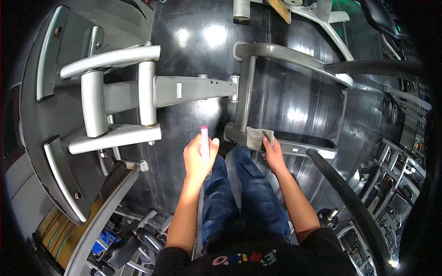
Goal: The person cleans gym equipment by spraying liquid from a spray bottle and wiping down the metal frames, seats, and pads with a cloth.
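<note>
My left hand [199, 158] is closed around a slim pink tube [204, 141], held upright with its bright pink end at the top; what the tube contains cannot be seen. My right hand [275, 156] grips a grey cloth [258, 139] between thumb and fingers. The cloth hangs against the near corner of a dark grey metal frame [287, 147] of a gym machine. Whether it presses on the metal is hard to tell. The left hand is apart from the frame, over the black floor.
To the left stands a machine with silver tubes [147, 94] and a grey beam [193, 91] reaching toward the frame. A dark bar [347, 198] slants down at the right. More gym equipment [398, 184] stands beyond it. Black flooring [202, 41] shows between the machines.
</note>
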The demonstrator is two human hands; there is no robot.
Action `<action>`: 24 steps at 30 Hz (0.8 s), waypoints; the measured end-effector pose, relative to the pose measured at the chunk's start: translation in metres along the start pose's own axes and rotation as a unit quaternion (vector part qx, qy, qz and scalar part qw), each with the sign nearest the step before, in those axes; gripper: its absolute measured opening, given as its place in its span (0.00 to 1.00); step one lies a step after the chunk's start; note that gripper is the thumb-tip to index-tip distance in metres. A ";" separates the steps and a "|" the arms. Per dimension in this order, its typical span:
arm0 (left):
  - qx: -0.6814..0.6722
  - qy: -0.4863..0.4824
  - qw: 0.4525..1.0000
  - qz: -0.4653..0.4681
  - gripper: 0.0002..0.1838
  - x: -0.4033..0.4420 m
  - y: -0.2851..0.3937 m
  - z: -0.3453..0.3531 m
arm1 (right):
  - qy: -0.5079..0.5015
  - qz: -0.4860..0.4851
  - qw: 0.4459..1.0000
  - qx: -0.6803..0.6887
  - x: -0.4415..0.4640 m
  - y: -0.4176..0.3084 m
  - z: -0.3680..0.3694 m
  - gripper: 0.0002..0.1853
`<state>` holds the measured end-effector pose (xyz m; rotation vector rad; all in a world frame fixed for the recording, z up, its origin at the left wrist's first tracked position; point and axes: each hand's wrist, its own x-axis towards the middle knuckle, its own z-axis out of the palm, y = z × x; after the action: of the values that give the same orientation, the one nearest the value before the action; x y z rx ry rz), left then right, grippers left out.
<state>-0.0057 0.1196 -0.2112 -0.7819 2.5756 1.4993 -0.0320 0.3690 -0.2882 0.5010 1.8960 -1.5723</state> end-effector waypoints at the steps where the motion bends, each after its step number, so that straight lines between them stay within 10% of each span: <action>1: 0.002 0.000 1.000 -0.002 0.13 0.002 -0.006 0.007 | -0.002 0.003 1.000 0.001 0.000 0.005 0.000 0.20; 13: 0.070 0.013 0.990 -0.123 0.19 0.029 -0.007 0.014 | -0.086 0.000 0.996 0.019 -0.008 0.045 0.002 0.21; 24: 0.028 -0.002 0.991 0.129 0.32 -0.001 0.053 -0.058 | -0.056 -0.036 0.997 -0.030 0.024 0.070 -0.014 0.21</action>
<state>-0.0172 0.0931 -0.1381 -0.4517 2.7904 1.4788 -0.0080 0.3953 -0.3549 0.3162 1.8886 -1.5501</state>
